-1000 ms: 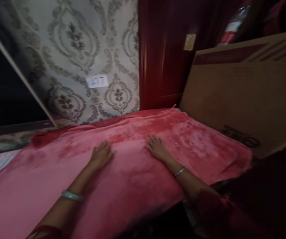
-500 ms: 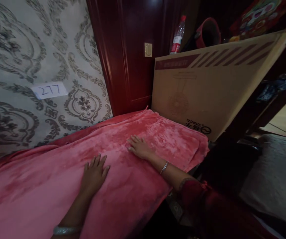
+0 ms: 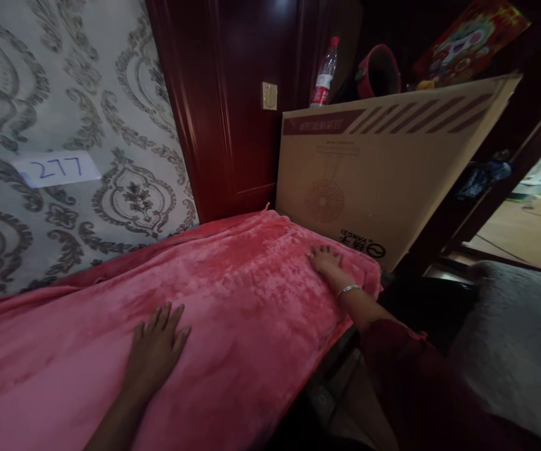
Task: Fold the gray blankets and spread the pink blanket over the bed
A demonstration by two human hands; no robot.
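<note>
A pink plush blanket lies spread over a long surface, with a few soft wrinkles and darker brushed patches. My left hand rests flat on its near left part, fingers apart. Farther right, my right hand lies palm down near the blanket's right end, fingers spread, a silver bracelet at its wrist. Neither hand grips the cloth.
A large cardboard box stands at the blanket's far right end, a plastic bottle behind its top edge. Patterned wallpaper and a dark red wood panel border the far side. A grey cushioned seat is at right.
My right hand has slid right across the blanket, toward its right end. My left hand stays flat on the cloth, slightly lower left in view. The view has shifted a little to the right.
</note>
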